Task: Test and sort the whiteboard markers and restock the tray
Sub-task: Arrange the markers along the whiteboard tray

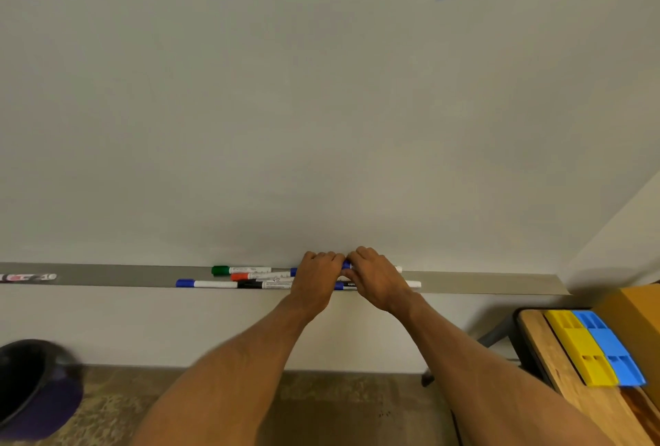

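Arms outstretched, left hand (316, 277) and right hand (375, 279) meet, both curled around a blue-capped white marker (345, 264) over the grey metal tray (482, 283).

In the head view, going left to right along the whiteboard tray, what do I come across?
patterned marker → front blue-capped marker → left hand → blue marker pinched between both hands → right hand → bare end of the tray. The green marker, red marker and black marker overlap, so skipped.

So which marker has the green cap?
The white marker with the green cap, at the back of the grey tray; others are blue, red or black.
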Demonstrator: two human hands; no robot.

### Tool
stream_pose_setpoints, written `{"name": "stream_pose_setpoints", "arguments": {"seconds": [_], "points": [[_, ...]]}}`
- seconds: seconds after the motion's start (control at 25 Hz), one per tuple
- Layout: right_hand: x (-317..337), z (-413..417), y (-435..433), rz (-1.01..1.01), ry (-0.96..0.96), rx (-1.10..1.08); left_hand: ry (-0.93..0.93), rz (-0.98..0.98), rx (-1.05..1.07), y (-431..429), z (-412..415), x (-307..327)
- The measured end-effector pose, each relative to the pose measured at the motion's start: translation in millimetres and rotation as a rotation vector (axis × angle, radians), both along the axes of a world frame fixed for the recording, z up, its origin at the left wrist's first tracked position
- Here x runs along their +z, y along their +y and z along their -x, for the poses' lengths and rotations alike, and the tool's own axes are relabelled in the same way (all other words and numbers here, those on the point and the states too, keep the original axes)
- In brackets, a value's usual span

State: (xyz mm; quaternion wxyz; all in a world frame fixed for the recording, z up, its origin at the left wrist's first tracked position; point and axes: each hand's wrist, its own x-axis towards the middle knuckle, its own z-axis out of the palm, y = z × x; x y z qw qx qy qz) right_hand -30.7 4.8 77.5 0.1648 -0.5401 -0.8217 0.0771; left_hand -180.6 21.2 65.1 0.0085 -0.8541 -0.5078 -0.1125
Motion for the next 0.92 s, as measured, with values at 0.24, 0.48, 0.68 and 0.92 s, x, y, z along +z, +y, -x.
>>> {"name": "stream_pose_setpoints", "arguments": {"seconds": [0.24, 0.48, 0.68, 0.92], "points": [[22.4, 17.0, -4.1, 0.006, -0.044, -0.038, 0.04, -0.021, -0.057, 5.0, 17.1, 26.9], [45.7, 28.5, -7.4, -0.093, -0.104, -0.064, 0.121, -0.054, -0.041, 0.2, 33.2, 56.1], [64.2, 35.1, -11.0, -0.213, -0.183, -0.14, 0.169, -0.125, -0.029, -2.9, 47.8, 78.6], [88.8, 52.9, -20.5, -0.181, 0.121, -0.259, 0.034, -0.332, -0.035, -4.3, 55.5, 100.5]]}}
